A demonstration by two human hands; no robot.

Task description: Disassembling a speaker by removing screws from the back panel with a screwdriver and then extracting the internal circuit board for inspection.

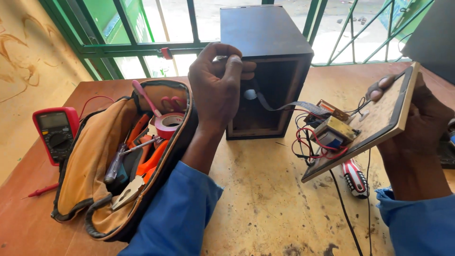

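Observation:
My left hand (217, 80) grips the left edge of an open dark wooden speaker box (270, 47) standing on the table. My right hand (417, 114) holds a detached wooden back panel (384, 116) tilted up, with a small transformer and circuit board (334, 128) fixed to its inner face. Red and black wires (310, 147) hang from the board, and a flat grey ribbon cable (289, 106) runs from it into the box.
An open tan tool bag (90, 175) with pliers, screwdrivers and a roll of red tape (168, 124) lies at left. A red multimeter (56, 132) sits beyond it. A red-and-white handled screwdriver (354, 178) lies under the panel. A black cable (343, 208) crosses the worn table (265, 204).

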